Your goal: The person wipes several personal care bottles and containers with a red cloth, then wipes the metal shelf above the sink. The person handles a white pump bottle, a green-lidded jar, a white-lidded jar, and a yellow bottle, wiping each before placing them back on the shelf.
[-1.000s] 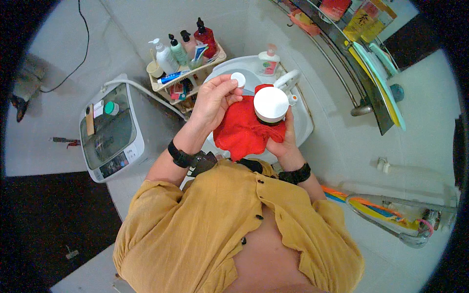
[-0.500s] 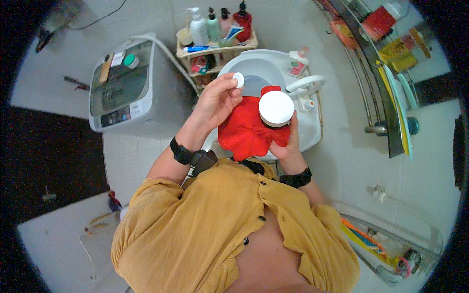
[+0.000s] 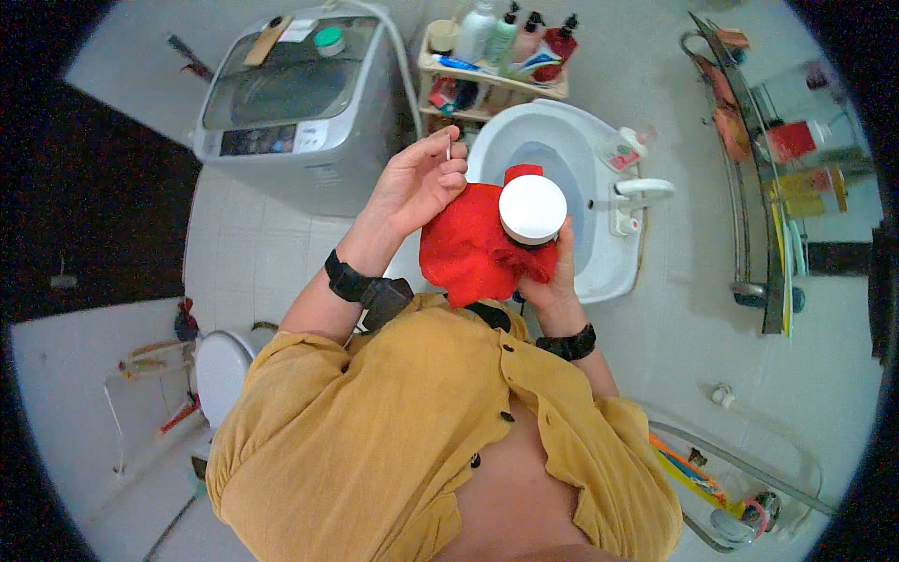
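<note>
A small white disc, perhaps a cap (image 3: pixel 449 147), is pinched between thumb and fingers of my left hand (image 3: pixel 412 187); it shows edge-on. My right hand (image 3: pixel 552 286) is closed around a red cloth (image 3: pixel 459 248) and a jar with a wide white lid (image 3: pixel 533 208). Dark jar wall shows just below the lid. The cloth bunches against the jar and hangs left of it, its edge close to my left hand. Both hands are in front of the white sink (image 3: pixel 613 281), above its near side. Part of my right fingers is hidden by jar and cloth.
Left of the sink stands a washing machine (image 3: pixel 361 155) with a green-lidded jar (image 3: pixel 330 41) on top. A small rack (image 3: pixel 552 91) carries several pump bottles. The faucet (image 3: pixel 644 189) is on the sink's right. A wall shelf (image 3: pixel 773 281) with rails is farther right. A toilet (image 3: pixel 221 375) is at left.
The white disc has turned from face-on to edge-on in my left hand. The view has shifted, so sink, rack and washing machine appear farther right. My right hand keeps its hold.
</note>
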`<act>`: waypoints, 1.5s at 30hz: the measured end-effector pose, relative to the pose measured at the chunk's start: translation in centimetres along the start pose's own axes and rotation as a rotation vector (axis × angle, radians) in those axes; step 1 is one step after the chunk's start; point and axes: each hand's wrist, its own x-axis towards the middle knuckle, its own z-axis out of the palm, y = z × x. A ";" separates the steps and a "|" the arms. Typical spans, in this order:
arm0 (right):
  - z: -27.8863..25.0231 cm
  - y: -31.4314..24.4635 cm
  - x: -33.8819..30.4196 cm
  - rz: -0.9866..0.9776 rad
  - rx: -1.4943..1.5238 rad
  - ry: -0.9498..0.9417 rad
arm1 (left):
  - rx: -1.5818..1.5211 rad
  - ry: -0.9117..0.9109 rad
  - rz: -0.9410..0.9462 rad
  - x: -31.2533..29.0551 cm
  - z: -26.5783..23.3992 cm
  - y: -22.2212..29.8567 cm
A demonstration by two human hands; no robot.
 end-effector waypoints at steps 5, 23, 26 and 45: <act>4.8 5.8 2.1 0.114 -0.027 0.002 | 0.004 0.053 0.116 -6.9 -2.2 5.6; 17.3 20.8 8.8 0.460 0.016 -0.306 | 0.167 0.524 0.740 -32.1 -11.1 19.2; 18.5 22.0 11.2 0.547 -0.039 -0.330 | -0.025 0.639 0.867 -34.4 -13.4 18.8; 26.8 26.0 23.5 0.926 -0.211 -0.556 | -0.242 0.768 1.266 -35.3 -16.0 18.9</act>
